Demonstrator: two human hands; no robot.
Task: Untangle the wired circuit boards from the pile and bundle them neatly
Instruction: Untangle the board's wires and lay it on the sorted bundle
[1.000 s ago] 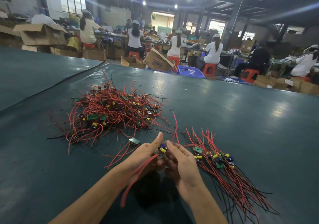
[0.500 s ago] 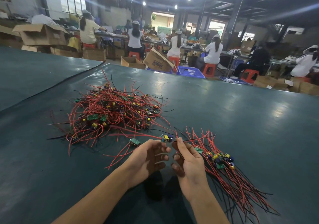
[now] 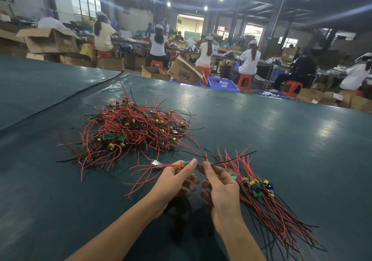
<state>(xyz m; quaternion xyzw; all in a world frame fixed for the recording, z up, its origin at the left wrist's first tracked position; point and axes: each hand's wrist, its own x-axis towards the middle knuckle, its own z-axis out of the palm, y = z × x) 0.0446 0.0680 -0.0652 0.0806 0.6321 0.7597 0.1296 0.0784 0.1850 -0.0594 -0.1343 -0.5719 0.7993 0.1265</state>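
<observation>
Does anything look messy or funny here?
Nothing looks broken. The pile of wired boards is a tangled heap, unlike the straight bundle on the right. Behind the table, one cardboard box sits tilted.

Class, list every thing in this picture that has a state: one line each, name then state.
Tangled pile: heaped, wires knotted together.
Sorted bundle: laid out, wires roughly parallel.
Held board: lifted, pinched by the left hand.
Black wire: drawn out straight, pinched by the right hand.
Loose board: lying beside the left hand, outside the pile.
Cardboard box: flaps open.
</observation>
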